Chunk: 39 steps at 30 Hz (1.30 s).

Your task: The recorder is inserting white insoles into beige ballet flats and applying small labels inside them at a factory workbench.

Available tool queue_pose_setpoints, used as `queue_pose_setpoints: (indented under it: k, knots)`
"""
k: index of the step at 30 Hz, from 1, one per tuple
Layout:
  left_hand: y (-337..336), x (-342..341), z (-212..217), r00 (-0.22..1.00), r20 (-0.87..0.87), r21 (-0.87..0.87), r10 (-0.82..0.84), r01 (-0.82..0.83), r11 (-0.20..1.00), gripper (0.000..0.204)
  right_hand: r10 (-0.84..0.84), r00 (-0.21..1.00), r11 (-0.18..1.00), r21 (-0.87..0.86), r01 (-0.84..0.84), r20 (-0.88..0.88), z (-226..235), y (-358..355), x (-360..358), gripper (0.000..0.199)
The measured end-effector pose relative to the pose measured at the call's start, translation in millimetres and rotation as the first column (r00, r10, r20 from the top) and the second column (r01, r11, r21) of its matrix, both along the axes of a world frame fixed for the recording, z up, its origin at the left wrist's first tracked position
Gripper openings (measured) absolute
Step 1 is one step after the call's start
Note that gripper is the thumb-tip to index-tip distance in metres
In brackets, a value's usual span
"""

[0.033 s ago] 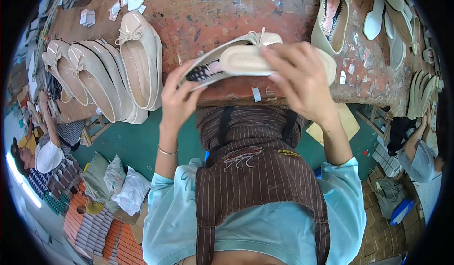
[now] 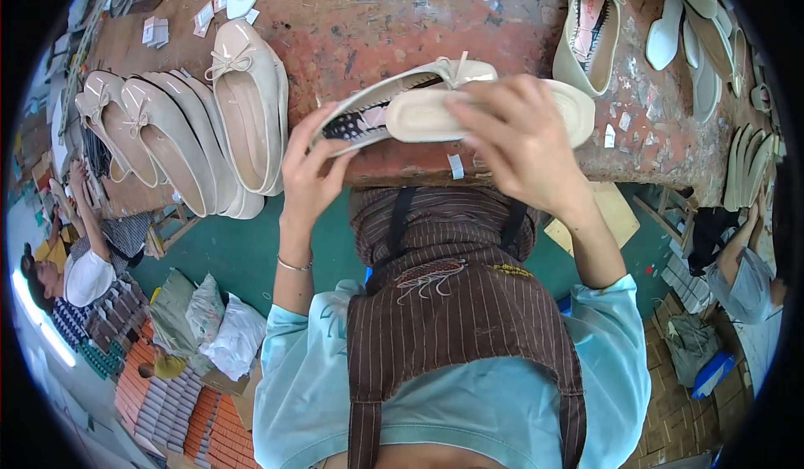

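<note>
At the table's front edge, a beige ballet flat [image 2: 476, 70] with a bow lies tilted, its toe pointing right. My left hand [image 2: 311, 163] grips its heel end, thumb and fingers on either side of the rim. Inside the flat, a dark, patterned bottom shows. My right hand [image 2: 523, 138] has its fingers curled over a beige insole [image 2: 419, 117]. One rounded end of this insole overlaps the shoe's opening; the other sticks out to the right of my hand. The fingers of my right hand are slightly blurred, and they hide the insole's middle.
Finished-looking beige flats [image 2: 247, 109] stand in a row at left. Another flat [image 2: 589, 33] sits at the right back, near loose insoles [image 2: 663, 29]. Paper scraps [image 2: 456, 166] dot the worn red table [image 2: 360, 29]. Other people [image 2: 88, 276] work at both sides.
My right hand has shifted slightly left with the insole, whose left end sits a little lower. The flat's heel end has dipped slightly along with my left hand.
</note>
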<state>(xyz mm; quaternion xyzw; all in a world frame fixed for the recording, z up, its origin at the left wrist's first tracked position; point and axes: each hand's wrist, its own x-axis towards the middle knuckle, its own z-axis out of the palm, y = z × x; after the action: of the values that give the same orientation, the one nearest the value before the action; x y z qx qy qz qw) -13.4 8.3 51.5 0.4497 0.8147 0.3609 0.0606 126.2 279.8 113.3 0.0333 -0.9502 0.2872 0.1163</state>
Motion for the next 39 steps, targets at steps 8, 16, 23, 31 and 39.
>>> queue_pose_setpoints:
  k: [8, 16, 23, 31, 39]
  knots:
    - [-2, 2, -49, 0.990, 0.138, 0.326, -0.005, -0.041, 0.944, 0.121, 0.097, 0.995, 0.989, -0.110, -0.099, -0.030, -61, -60, -53, 0.034]
    - [-1, 3, -57, 0.973, 0.232, 0.352, -0.016, -0.069, 0.933, 0.130, 0.099, 0.994, 0.983, -0.159, -0.090, 0.045, -78, -76, -68, 0.032]
    - [-4, 1, -57, 0.959, 0.283, 0.369, -0.036, -0.074, 0.926, 0.118, 0.121, 0.977, 0.993, -0.019, -0.119, 0.178, -63, -87, -71, 0.042]
    - [3, -10, -38, 0.970, 0.244, 0.230, -0.001, -0.057, 0.971, 0.040, 0.472, 0.879, 0.879, -0.120, -0.462, 0.064, -96, -92, -75, 0.050]
    - [3, -4, -49, 0.966, 0.251, 0.316, 0.066, -0.147, 0.937, 0.026, 0.091, 0.990, 0.963, 0.245, -0.114, 0.104, -70, -88, -41, 0.037]
